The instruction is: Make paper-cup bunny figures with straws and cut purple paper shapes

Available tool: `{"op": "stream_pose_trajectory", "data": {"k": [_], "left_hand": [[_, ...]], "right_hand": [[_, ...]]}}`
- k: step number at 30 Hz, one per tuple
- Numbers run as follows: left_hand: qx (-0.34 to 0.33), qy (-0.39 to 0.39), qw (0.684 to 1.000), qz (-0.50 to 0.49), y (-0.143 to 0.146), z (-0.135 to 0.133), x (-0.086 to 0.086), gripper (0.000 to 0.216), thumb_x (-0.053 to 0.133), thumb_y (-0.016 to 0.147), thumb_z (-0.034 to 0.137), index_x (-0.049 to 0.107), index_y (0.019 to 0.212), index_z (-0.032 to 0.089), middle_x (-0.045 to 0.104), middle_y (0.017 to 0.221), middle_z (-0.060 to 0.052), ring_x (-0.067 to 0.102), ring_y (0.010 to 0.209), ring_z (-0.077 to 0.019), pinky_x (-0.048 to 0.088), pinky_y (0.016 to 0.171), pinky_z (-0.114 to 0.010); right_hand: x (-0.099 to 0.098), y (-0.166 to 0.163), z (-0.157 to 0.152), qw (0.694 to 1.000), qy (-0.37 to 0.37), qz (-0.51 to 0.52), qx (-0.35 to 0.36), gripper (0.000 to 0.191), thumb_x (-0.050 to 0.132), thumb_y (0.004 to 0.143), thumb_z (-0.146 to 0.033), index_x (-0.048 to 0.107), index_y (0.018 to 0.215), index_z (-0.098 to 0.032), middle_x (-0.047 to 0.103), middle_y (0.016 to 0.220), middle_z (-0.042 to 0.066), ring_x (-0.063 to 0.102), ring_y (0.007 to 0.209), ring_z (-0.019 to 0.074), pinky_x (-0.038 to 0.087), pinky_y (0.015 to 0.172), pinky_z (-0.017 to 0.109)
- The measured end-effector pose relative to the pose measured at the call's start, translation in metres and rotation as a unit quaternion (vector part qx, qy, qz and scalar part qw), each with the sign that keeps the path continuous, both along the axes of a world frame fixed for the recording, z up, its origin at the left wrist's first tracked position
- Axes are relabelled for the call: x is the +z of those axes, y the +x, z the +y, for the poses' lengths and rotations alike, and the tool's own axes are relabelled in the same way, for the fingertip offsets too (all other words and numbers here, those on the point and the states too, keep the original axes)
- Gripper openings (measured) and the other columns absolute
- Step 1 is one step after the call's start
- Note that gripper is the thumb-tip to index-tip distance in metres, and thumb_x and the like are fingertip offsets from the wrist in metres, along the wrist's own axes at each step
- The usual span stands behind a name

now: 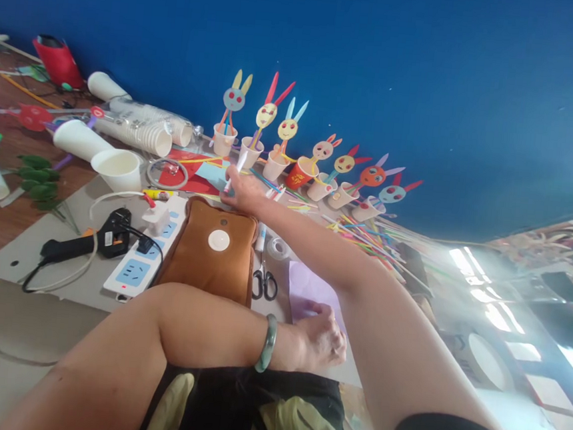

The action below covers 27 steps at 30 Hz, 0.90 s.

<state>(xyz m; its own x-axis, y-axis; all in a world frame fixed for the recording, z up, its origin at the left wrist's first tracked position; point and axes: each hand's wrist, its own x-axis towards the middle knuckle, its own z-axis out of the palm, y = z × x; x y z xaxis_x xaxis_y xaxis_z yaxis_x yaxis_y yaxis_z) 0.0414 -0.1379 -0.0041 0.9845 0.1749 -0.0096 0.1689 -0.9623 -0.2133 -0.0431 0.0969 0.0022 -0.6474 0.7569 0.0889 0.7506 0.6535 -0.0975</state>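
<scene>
My right hand (244, 190) is stretched forward across the table, its fingers closed on a slim white marker pen (241, 163) held upright. Just beyond it lie sheets of red paper (200, 179) and light blue paper (214, 174). My left hand (318, 341), below a green bangle, is curled near my body at the edge of a purple sheet of paper (305, 287). Its fingertips are hidden, so what they hold, if anything, cannot be seen. Black-handled scissors (264, 285) and a roll of clear tape (278, 248) lie between my arms.
Paper cups with rabbit-faced figures (288, 128) line the blue wall. A brown hot-water bag (208, 248), white power strip (136, 265) and black glue gun (114, 233) sit at left. Stacked paper cups (138, 132) lie behind. Coloured sticks (365, 238) spread at right.
</scene>
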Motion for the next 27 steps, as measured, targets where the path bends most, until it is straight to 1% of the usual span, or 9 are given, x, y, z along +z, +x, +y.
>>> {"op": "stream_pose_trajectory", "data": {"k": [3,5,8,13,16,18,20,23,27], "left_hand": [[-0.01,0.008,1.0,-0.009,0.003,0.0,-0.007,0.033,0.042,0.089,0.008,0.073,0.1,0.016,0.066,0.082,-0.013,0.063,0.073,-0.0279,0.048,0.062,-0.045],[-0.009,0.013,1.0,-0.012,0.004,0.0,-0.009,0.032,0.044,0.089,0.009,0.073,0.102,0.017,0.066,0.084,-0.013,0.064,0.075,-0.0275,0.049,0.062,-0.044],[0.001,0.019,1.0,-0.02,0.004,0.0,-0.007,0.029,0.049,0.088,0.011,0.074,0.1,0.019,0.067,0.082,-0.011,0.064,0.073,-0.0266,0.049,0.061,-0.043],[0.012,-0.001,0.999,-0.038,0.004,-0.001,-0.006,0.024,0.053,0.087,0.013,0.075,0.094,0.02,0.067,0.078,-0.011,0.062,0.07,-0.0265,0.046,0.061,-0.043],[0.018,-0.006,0.999,-0.037,0.006,-0.001,-0.012,0.026,0.051,0.088,0.013,0.074,0.098,0.019,0.068,0.083,-0.012,0.063,0.074,-0.0273,0.047,0.063,-0.044],[0.016,-0.003,0.999,-0.046,0.008,-0.002,-0.016,0.026,0.053,0.087,0.014,0.073,0.102,0.018,0.069,0.085,-0.013,0.063,0.073,-0.0277,0.048,0.063,-0.046],[0.022,0.004,0.998,-0.061,0.008,-0.002,-0.017,0.025,0.055,0.085,0.014,0.072,0.103,0.017,0.068,0.083,-0.014,0.063,0.072,-0.0279,0.049,0.063,-0.048],[0.018,0.01,0.998,-0.052,0.005,-0.002,-0.012,0.026,0.052,0.087,0.013,0.072,0.104,0.016,0.067,0.082,-0.014,0.064,0.072,-0.0279,0.05,0.061,-0.047],[0.007,0.01,0.999,-0.036,0.0,-0.001,-0.006,0.026,0.05,0.088,0.009,0.072,0.101,0.014,0.066,0.082,-0.013,0.065,0.072,-0.0266,0.05,0.06,-0.043]], "right_hand": [[0.002,0.002,-0.001,1.0,0.001,0.006,-0.006,0.039,0.058,0.083,-0.024,0.049,0.12,-0.015,0.074,0.096,0.008,0.066,0.087,0.027,0.044,0.072,0.035],[0.003,0.003,-0.001,1.0,0.001,0.002,-0.01,0.041,0.056,0.081,-0.018,0.048,0.121,-0.016,0.074,0.094,0.008,0.066,0.087,0.0265,0.044,0.072,0.035],[0.002,0.004,-0.001,1.0,0.011,-0.021,-0.02,0.044,0.055,0.079,-0.011,0.047,0.122,-0.016,0.073,0.097,0.008,0.066,0.087,0.0248,0.044,0.071,0.033],[0.002,0.003,-0.003,0.999,0.019,-0.041,-0.008,0.04,0.052,0.083,-0.009,0.047,0.123,-0.016,0.073,0.105,0.01,0.064,0.085,0.0224,0.044,0.071,0.031],[0.005,0.006,-0.006,1.0,0.019,-0.02,0.005,0.035,0.048,0.086,-0.009,0.05,0.12,-0.016,0.073,0.097,0.009,0.064,0.081,0.0225,0.042,0.07,0.031],[0.01,0.009,-0.008,0.999,0.032,-0.004,-0.005,0.032,0.046,0.087,-0.01,0.052,0.118,-0.016,0.072,0.091,0.008,0.063,0.079,0.0232,0.042,0.07,0.031],[0.016,0.013,-0.011,0.998,0.053,0.029,-0.022,0.029,0.046,0.088,-0.013,0.054,0.116,-0.017,0.07,0.086,0.006,0.063,0.078,0.0232,0.041,0.07,0.031],[0.025,0.021,-0.017,0.988,0.076,0.126,-0.045,0.023,0.052,0.087,-0.02,0.055,0.11,-0.019,0.065,0.081,0.002,0.061,0.075,0.0212,0.042,0.071,0.031],[0.032,0.038,-0.03,0.956,0.079,0.275,-0.059,0.018,0.06,0.086,-0.031,0.051,0.098,-0.022,0.056,0.078,-0.003,0.052,0.068,0.0154,0.044,0.068,0.029]]}}
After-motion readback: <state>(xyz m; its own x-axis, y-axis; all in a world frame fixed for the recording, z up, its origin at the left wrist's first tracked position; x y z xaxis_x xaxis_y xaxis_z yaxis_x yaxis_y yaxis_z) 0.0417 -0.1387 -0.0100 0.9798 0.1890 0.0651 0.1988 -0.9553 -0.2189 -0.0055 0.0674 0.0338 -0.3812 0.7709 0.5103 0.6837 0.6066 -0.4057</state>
